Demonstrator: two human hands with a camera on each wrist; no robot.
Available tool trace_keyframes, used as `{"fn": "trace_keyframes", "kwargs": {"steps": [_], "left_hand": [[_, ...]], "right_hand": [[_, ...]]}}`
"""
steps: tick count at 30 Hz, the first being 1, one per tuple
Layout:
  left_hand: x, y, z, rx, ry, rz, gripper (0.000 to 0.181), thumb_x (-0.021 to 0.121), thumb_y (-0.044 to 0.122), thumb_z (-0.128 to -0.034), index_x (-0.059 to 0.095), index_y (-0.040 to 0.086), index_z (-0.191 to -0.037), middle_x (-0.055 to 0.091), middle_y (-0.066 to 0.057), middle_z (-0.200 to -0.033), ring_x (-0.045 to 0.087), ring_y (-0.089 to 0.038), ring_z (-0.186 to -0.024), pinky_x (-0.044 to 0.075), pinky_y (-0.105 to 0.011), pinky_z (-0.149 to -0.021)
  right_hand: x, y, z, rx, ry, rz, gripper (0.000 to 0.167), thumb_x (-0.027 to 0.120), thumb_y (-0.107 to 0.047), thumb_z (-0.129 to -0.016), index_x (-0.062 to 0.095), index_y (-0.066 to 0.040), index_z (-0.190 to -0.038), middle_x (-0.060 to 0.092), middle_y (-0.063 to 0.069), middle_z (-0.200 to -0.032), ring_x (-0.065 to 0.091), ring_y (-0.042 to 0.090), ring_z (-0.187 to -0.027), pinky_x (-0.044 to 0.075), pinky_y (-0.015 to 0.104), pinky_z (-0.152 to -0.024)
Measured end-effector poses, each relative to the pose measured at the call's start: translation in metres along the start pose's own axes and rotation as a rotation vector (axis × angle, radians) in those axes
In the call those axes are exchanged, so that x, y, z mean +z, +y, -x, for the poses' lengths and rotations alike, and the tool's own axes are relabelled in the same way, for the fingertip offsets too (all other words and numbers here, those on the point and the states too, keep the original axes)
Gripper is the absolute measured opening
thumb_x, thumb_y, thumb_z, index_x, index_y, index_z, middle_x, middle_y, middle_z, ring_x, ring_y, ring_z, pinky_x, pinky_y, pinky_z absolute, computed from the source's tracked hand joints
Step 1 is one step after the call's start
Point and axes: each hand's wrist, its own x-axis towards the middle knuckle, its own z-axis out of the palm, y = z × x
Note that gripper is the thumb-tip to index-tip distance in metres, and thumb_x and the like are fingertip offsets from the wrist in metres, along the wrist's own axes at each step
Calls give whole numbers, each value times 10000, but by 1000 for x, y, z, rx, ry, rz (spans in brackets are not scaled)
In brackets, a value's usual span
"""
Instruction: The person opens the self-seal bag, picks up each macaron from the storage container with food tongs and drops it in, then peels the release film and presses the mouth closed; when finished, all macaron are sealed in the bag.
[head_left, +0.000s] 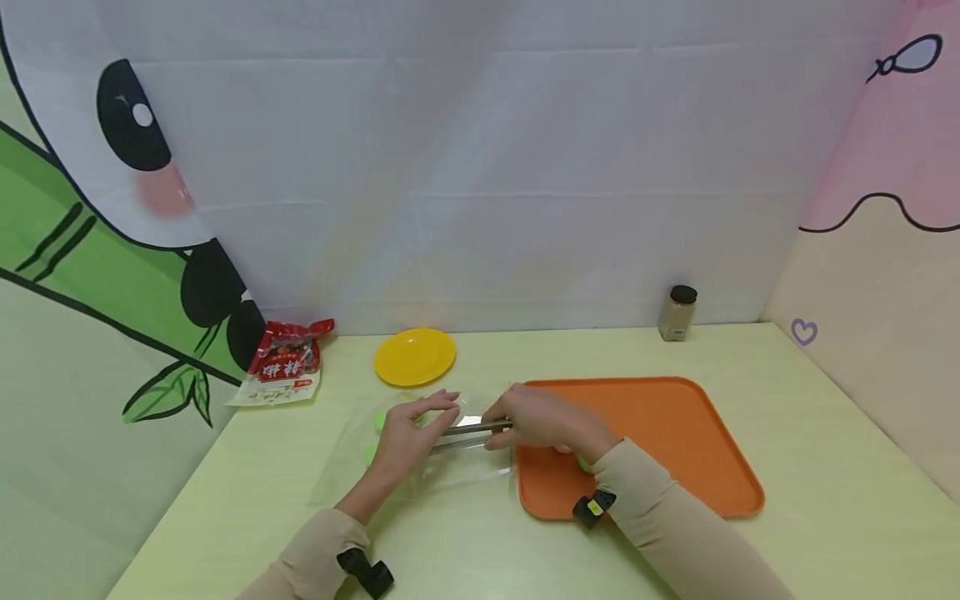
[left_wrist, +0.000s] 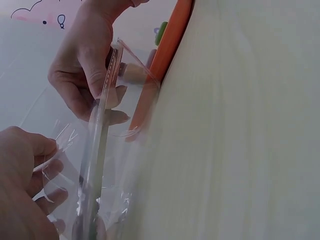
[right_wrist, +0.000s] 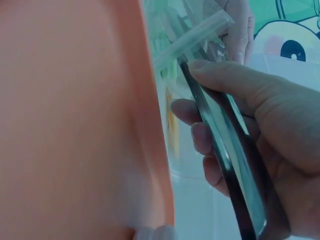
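My right hand (head_left: 551, 417) grips a pair of metal tongs (right_wrist: 230, 155) by its arms, thumb on one side and fingers on the other. The tongs point left into the opening of a clear plastic bag (head_left: 468, 475). My left hand (head_left: 401, 437) pinches the bag's edge between thumb and fingers, as the left wrist view shows. A zip-like strip (right_wrist: 200, 37) of the bag crosses the tongs. Blurred green things (head_left: 380, 421) show at the bag's left part; their kind cannot be told. What the tong tips touch is hidden.
An orange tray (head_left: 675, 392) lies to the right, with a green thing (head_left: 584, 463) and a pale one partly under my right wrist. Behind stand a yellow plate (head_left: 415, 357), a red and white food packet (head_left: 281, 367) and a black-capped jar (head_left: 678, 315) near the wall.
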Motion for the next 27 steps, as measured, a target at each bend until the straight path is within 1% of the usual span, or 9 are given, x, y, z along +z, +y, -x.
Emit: {"fn": "trace_keyframes", "kwargs": {"steps": [3, 8, 12, 17, 19, 21, 24, 26, 27], "left_hand": [[1, -5, -1, 7, 2, 2, 196, 731, 120, -924, 757, -9, -1070, 709, -110, -1196, 558, -281, -1289, 282, -516, -1168], [1, -17, -3, 37, 7, 14, 213, 748, 188, -918, 774, 34, -1063, 725, -26, -1173, 580, -211, -1267, 306, -524, -1156], [0, -19, -3, 51, 6, 8, 232, 753, 232, -915, 781, 50, -1057, 730, 16, -1160, 591, -185, -1252, 321, -535, -1145], [0, -19, -2, 37, 2, -2, 226, 751, 228, -919, 781, 60, -1067, 725, 56, -1165, 588, -163, -1252, 340, -519, -1137], [1, -20, -2, 37, 2, 0, 212, 749, 208, -920, 780, 56, -1065, 724, 53, -1168, 587, -162, -1252, 349, -507, -1135], [1, -20, -2, 39, 1, 10, 197, 749, 180, -918, 779, 47, -1060, 725, 37, -1168, 587, -170, -1254, 349, -503, -1135], [1, -22, -2, 35, -2, 21, 205, 752, 193, -916, 779, 44, -1054, 726, 15, -1169, 585, -182, -1258, 342, -506, -1138], [0, -22, -3, 37, -5, 31, 227, 756, 217, -913, 778, 40, -1052, 727, -4, -1170, 583, -195, -1262, 342, -504, -1139], [0, -22, -3, 37, -7, 34, 237, 758, 228, -911, 778, 39, -1053, 727, -12, -1171, 582, -197, -1263, 344, -499, -1138]], "right_hand": [[3, -2, -3, 1, -3, 1, 68, 746, -243, -924, 726, -180, -910, 584, -96, -703, 431, 28, -579, 351, 190, -530], [5, -2, -9, 23, -2, 8, 131, 747, -247, -923, 760, -134, -989, 612, -120, -744, 482, 36, -609, 409, 187, -554], [7, -2, -12, 22, -15, 12, 183, 744, -265, -926, 764, -119, -1034, 632, -118, -775, 512, 47, -640, 445, 198, -582], [8, -2, -13, 27, -30, 30, 175, 748, -275, -922, 760, -121, -1004, 594, -110, -747, 492, 55, -639, 414, 201, -578], [9, 0, -13, 31, -31, 32, 160, 752, -272, -919, 751, -120, -972, 586, -91, -731, 483, 58, -629, 401, 207, -579], [9, 2, -12, 32, -30, 27, 168, 756, -265, -915, 750, -110, -978, 613, -87, -756, 502, 49, -642, 423, 205, -613], [7, 4, -6, 37, -27, 3, 233, 758, -259, -913, 758, -78, -1060, 682, -74, -860, 543, 36, -693, 477, 198, -681], [3, 6, 1, 27, -19, -6, 220, 754, -244, -917, 756, -65, -1044, 662, -63, -833, 528, 41, -683, 467, 198, -667], [0, 7, 6, 20, -13, -9, 186, 752, -235, -918, 751, -71, -1006, 634, -58, -792, 503, 42, -663, 444, 195, -640]]}}
